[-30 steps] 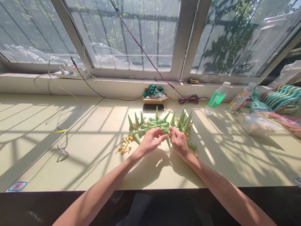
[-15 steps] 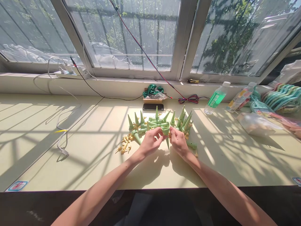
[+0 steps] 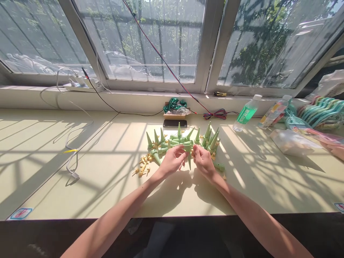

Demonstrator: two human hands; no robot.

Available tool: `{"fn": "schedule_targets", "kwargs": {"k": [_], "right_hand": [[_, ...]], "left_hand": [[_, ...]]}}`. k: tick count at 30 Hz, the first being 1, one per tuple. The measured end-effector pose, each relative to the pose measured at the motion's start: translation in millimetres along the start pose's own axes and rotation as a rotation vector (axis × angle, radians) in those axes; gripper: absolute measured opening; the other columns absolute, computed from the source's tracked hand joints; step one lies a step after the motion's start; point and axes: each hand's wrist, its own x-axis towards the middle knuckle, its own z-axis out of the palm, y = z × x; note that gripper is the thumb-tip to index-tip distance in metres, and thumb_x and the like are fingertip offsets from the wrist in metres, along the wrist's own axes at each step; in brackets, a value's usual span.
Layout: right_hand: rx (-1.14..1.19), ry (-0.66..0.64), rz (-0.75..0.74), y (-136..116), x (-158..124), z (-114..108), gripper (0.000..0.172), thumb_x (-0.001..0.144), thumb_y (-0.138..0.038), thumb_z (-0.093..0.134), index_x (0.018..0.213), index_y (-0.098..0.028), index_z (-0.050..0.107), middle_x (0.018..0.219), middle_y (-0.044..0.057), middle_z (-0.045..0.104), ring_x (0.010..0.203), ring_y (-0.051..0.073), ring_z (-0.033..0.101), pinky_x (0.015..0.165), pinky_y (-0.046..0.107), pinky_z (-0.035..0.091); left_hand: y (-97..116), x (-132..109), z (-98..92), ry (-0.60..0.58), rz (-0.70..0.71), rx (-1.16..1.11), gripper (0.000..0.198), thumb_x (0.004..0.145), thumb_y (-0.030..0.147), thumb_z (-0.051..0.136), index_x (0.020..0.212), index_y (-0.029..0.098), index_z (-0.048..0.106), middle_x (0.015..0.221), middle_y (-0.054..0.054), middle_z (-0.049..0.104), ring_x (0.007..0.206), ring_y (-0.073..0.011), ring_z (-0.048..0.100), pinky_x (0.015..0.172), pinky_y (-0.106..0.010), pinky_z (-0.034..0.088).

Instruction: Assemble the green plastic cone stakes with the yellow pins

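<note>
My left hand (image 3: 174,159) grips a green plastic spike (image 3: 189,157), its wide end up and its long point hanging down over the table. Close to the spike's right side is my right hand (image 3: 203,159), closed with thumb and fingers pinched. Something small and yellowish shows at those fingertips, too small and hidden to name surely. Behind both hands stand and lie several more green spikes (image 3: 179,130). Small yellow pegs (image 3: 142,166) are heaped left of my left hand, and a green tube piece (image 3: 219,166) lies right of my right hand.
A black phone (image 3: 175,123) and a small box of green material (image 3: 176,107) sit behind the spikes. To the right are a green-labelled bottle (image 3: 245,114), a clear bag (image 3: 292,141) and hangers (image 3: 321,111). A white cable (image 3: 72,166) lies left on the table (image 3: 107,193).
The green spike in my left hand has tilted, so its open wide end no longer faces me and its point has swung slightly left. My right hand stays almost in place.
</note>
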Motion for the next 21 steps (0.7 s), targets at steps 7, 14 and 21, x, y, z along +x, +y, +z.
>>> {"fn": "schedule_targets", "kwargs": {"k": [7,14,21], "right_hand": [[0.059,-0.088,-0.001,1.7,-1.9,-1.0,0.04,0.099,-0.051,0.044,0.071,-0.022,0.042,0.059,-0.004,0.041,0.051,0.012,0.039,0.048,0.025,0.033],[0.103,-0.079,0.053,3.3,-4.4,4.3,0.042,0.098,-0.051,0.046,0.067,-0.022,0.041,0.054,-0.005,0.04,0.048,0.011,0.038,0.047,0.025,0.032],[0.085,-0.054,0.047,3.2,-4.8,5.7,0.043,0.097,-0.05,0.047,0.066,-0.022,0.04,0.053,-0.005,0.039,0.048,0.011,0.037,0.047,0.025,0.031]], "left_hand": [[1.2,0.9,-2.4,-0.022,-0.082,-0.219,0.059,0.083,0.048,0.07,0.131,0.018,0.053,0.072,0.002,0.06,0.04,-0.0066,0.047,0.036,-0.02,0.035],[0.8,0.9,-0.1,0.0,-0.165,-0.363,0.07,0.073,0.046,0.08,0.129,0.013,0.055,0.063,0.005,0.053,0.044,-0.0063,0.044,0.039,-0.02,0.038],[0.1,0.5,-0.5,-0.001,-0.198,-0.401,0.069,0.072,0.043,0.083,0.129,0.014,0.058,0.068,0.004,0.054,0.047,-0.0046,0.044,0.041,-0.019,0.034]]}}
